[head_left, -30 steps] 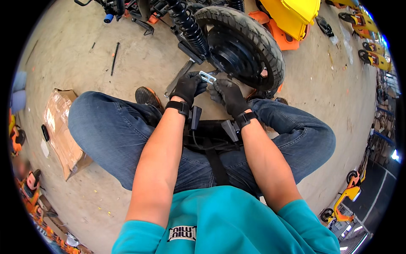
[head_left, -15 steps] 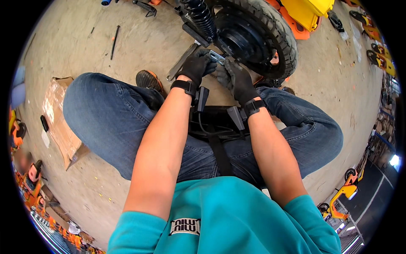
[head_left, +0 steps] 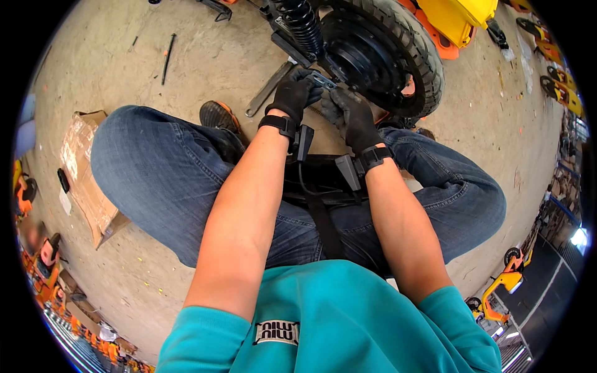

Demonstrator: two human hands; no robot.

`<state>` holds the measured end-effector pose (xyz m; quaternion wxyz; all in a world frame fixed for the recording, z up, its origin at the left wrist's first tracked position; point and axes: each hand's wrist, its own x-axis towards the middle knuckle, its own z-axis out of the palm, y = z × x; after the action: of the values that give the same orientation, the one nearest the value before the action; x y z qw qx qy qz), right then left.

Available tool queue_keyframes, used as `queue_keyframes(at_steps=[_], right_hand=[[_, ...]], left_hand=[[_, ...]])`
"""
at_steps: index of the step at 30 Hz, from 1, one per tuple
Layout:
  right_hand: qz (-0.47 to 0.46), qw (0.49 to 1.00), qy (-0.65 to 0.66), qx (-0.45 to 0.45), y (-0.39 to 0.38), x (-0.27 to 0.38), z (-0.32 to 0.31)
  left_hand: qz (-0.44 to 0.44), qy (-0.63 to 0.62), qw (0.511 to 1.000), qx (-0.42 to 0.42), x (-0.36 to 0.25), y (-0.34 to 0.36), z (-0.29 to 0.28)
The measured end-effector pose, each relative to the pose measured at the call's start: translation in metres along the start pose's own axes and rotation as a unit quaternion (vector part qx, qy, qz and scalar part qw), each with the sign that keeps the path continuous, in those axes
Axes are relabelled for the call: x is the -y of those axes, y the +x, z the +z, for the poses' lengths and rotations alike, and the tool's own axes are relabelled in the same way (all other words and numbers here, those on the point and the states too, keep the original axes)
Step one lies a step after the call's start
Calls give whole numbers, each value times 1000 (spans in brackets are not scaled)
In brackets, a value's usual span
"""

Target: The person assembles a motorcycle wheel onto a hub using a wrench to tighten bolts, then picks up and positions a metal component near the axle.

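Observation:
My gloved left hand [head_left: 295,93] and gloved right hand [head_left: 351,119] pinch a small slotted metal plate [head_left: 324,81] from either side, beside the hub [head_left: 364,53] of a black wheel with a knobbly tyre [head_left: 423,59]. A black coil shock absorber [head_left: 297,28] runs down to the hub just above my left fingers. A long flat wrench [head_left: 265,94] lies on the floor left of my hands, under the suspension. Whether the plate touches the axle is too small to tell.
My crossed legs [head_left: 152,168] surround my forearms. At left lie a long bolt [head_left: 168,59], a flattened cardboard piece [head_left: 84,168] and a small black object [head_left: 63,180]. Yellow and orange body panels [head_left: 451,22] are behind the wheel. Orange-yellow scooters [head_left: 559,90] line both edges.
Both hands and the metal plate have moved forward, up against the wheel's hub, and the plate has turned a little. The whole scene has shifted slightly in view as my head moved.

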<state>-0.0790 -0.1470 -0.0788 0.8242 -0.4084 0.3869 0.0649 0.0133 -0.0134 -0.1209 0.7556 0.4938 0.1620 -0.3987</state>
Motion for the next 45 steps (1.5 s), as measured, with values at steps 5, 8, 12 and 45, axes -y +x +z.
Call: queue_keyframes(at_steps=[5,8,12,45], right_hand=[[-3,1000,5,-4,-1,0,2],[-24,999,-26,10,4,-1,-5],[26,995,-93,-23,1,1,4],[51,997,58,5,20,-9,-7]], left_hand=[[10,-37,999,-5,6,6,2],[12,-43,999,-6,7,8,6],[11,-84,996,-3,12,8,6],[5,-129,991,-16,13,4,5]])
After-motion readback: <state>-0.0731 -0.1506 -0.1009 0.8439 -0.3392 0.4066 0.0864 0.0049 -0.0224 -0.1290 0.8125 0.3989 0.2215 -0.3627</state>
